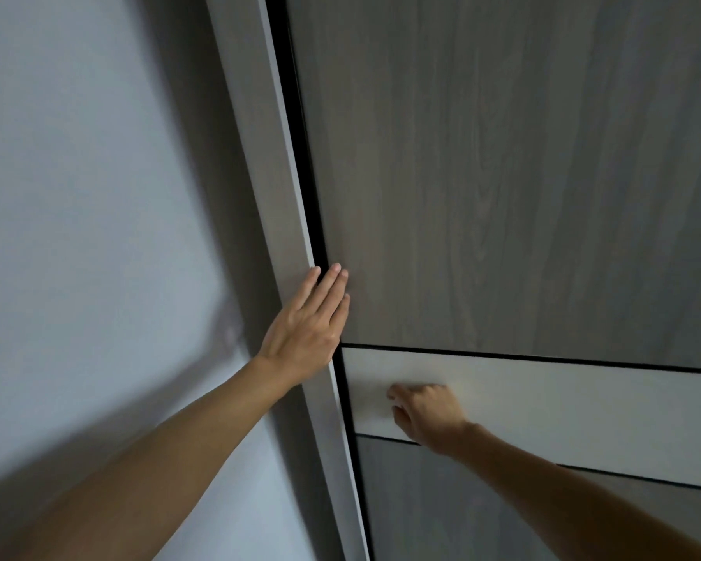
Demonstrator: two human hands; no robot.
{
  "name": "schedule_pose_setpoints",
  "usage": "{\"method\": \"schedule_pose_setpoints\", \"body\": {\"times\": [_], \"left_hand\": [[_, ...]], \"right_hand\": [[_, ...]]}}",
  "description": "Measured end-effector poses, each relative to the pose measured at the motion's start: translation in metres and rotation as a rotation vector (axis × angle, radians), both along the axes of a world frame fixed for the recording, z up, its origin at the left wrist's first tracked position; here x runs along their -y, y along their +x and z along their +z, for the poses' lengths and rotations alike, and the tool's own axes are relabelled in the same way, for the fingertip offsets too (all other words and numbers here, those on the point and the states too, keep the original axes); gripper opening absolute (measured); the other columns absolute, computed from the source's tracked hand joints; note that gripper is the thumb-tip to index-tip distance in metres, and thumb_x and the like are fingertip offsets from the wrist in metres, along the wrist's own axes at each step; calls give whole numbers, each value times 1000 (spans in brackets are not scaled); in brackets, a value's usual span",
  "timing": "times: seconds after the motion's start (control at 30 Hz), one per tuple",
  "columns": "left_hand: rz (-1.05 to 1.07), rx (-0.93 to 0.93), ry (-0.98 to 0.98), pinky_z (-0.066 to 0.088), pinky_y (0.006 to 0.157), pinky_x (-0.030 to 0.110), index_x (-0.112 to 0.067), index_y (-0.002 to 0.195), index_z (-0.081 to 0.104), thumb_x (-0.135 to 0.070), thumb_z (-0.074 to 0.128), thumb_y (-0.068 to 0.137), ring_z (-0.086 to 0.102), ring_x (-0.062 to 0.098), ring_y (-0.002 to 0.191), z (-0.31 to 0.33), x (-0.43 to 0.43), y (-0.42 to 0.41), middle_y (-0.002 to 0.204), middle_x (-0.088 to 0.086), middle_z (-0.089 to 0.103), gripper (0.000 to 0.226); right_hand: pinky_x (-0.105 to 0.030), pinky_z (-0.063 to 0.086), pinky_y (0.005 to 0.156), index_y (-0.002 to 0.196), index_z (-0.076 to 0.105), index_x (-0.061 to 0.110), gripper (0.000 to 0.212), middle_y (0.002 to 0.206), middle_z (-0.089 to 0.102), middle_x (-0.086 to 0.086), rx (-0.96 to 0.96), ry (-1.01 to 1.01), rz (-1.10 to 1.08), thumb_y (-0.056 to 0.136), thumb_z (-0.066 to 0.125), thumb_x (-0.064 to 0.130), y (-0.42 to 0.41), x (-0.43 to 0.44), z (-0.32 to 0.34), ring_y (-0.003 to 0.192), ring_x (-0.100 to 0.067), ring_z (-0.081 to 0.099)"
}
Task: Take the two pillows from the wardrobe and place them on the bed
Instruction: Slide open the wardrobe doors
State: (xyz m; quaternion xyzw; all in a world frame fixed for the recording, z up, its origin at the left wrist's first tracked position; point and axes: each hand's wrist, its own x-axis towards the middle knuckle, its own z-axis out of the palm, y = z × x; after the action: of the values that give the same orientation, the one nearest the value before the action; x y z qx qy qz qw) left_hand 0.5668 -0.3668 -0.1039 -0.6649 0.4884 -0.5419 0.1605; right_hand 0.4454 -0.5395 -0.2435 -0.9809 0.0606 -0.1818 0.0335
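The wardrobe's grey wood-grain sliding door [502, 176] fills the right of the head view, with a pale horizontal band [563, 406] across it. The door is closed against the pale frame [276, 196], leaving only a dark seam. My left hand [308, 321] lies flat with fingers straight, its fingertips at the door's left edge by the seam. My right hand [425, 415] presses on the pale band with curled fingers. Neither hand holds anything. No pillows or bed are in view.
A plain white wall [77, 196] fills the left side, meeting the wardrobe frame. Both my forearms reach up from the bottom of the view.
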Motion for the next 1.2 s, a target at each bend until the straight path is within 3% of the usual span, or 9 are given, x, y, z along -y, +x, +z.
{"method": "schedule_pose_setpoints", "body": {"times": [0.2,0.33,0.53,0.67,0.73,0.8,0.93,1.1,1.2], "left_hand": [[68,57,71,11,118,52,5,121,57,-26,40,89,41,39,132,4,-6,5,141,27,43,47],[153,22,119,10,115,57,4,109,64,-19,39,89,44,43,127,5,-4,-9,141,33,40,39],[290,-261,40,10,117,57,3,100,66,-22,47,83,49,43,115,10,11,-50,127,33,49,36],[125,-456,30,14,116,57,-7,91,65,-24,55,79,54,33,96,-9,42,-86,95,15,62,24],[62,-595,80,21,112,54,-11,94,63,-26,50,83,54,31,99,-26,68,-116,98,10,64,23],[22,-712,151,33,98,46,-14,94,61,-27,46,86,55,28,98,-45,99,-152,99,7,65,21],[-84,-850,285,39,80,39,-16,89,59,-24,44,86,59,28,92,-84,162,-241,95,5,67,17],[-199,-974,399,44,81,36,-13,93,63,-29,48,86,62,31,98,-135,230,-377,102,10,69,23],[-235,-1042,479,46,84,37,-13,96,63,-31,48,86,63,33,100,-161,266,-451,106,12,69,25]], "right_hand": [[-35,47,70,113,51,24,26,102,73,-9,-41,13,-85,89,46,31,9,-11,7,89,-35,66],[-36,47,76,120,48,26,33,109,70,-10,-125,61,-142,88,48,33,2,-12,8,96,-35,64],[-36,46,83,125,47,27,39,115,68,-5,-195,176,-319,87,51,35,-61,15,-7,102,-30,61],[-36,46,82,126,47,26,41,113,67,-6,-254,225,-472,86,52,36,-135,45,-21,100,-30,61],[-36,46,82,126,47,25,43,114,67,-8,-274,232,-540,86,53,38,-180,59,-25,102,-31,61],[-35,46,83,127,47,25,44,116,66,-8,-276,244,-601,86,54,39,-230,75,-29,105,-31,61],[-36,47,84,126,46,26,43,113,66,-8,-284,265,-736,87,53,42,-344,103,-34,105,-30,61],[-36,41,69,115,49,25,34,109,67,-10,-332,266,-926,84,53,36,-503,133,-49,96,-35,63],[-35,44,73,118,49,24,37,114,66,-9,-371,278,-1014,84,54,39,-586,153,-60,102,-33,62]]}}
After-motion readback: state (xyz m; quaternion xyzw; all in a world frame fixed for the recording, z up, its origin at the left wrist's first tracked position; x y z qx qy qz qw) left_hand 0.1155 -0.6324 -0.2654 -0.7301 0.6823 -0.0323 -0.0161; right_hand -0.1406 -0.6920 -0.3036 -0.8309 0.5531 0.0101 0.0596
